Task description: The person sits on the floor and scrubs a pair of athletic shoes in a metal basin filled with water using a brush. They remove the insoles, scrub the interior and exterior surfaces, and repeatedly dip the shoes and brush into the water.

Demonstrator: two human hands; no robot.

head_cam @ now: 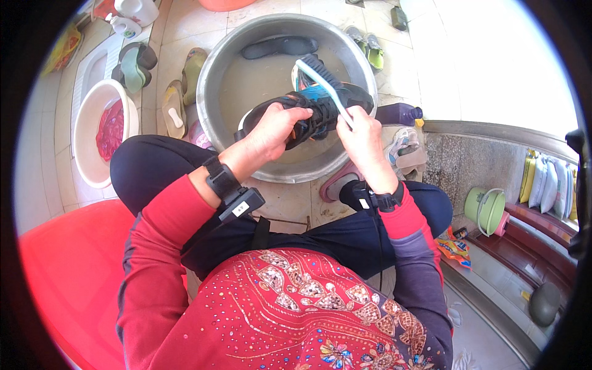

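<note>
A black and blue lace-up sneaker (319,108) is held over a large round metal basin (210,111) of cloudy water. My left hand (277,127) grips it, with the thumb on the laces. My right hand (363,136) is closed around the handle of a light blue scrubbing brush (326,85), whose dark bristles lie at the sneaker's far side. Part of a second colourful shoe (301,78) shows behind it, mostly hidden. A dark insole (280,47) lies in the water near the basin's far wall.
Left of the basin are shoes (193,74) and a white tub (81,138) with red cloth (110,131). Right of it are a purple bottle (398,114), light sneakers (402,143) and grey-green shoes (372,48). A green bucket (481,208) stands at the far right.
</note>
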